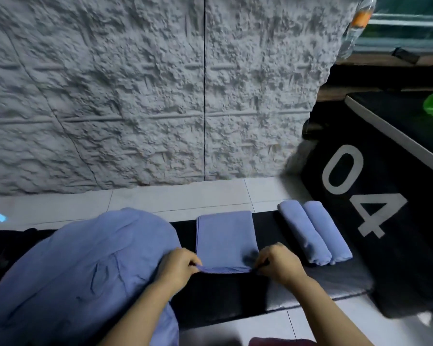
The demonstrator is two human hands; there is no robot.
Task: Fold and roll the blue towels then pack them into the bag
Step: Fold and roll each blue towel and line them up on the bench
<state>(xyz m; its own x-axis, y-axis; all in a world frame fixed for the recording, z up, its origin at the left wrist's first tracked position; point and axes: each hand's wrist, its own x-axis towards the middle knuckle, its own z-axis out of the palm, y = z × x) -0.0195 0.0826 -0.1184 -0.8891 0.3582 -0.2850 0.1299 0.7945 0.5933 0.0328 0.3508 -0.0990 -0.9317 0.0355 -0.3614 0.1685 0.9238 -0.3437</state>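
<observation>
At the left, a big heap of loose blue towels (80,265) waits on the black mat (223,298), so most of the work is left. Your left hand (178,267) and your right hand (278,264) each have the grip clamped on a near corner of the folded towel (225,236), which lies flat mid-mat, ready for rolling, I judge. To its right, two rolled towels (315,233) lie touching. The black bag (385,208) marked 04 is probably the target; nothing looks packed yet.
</observation>
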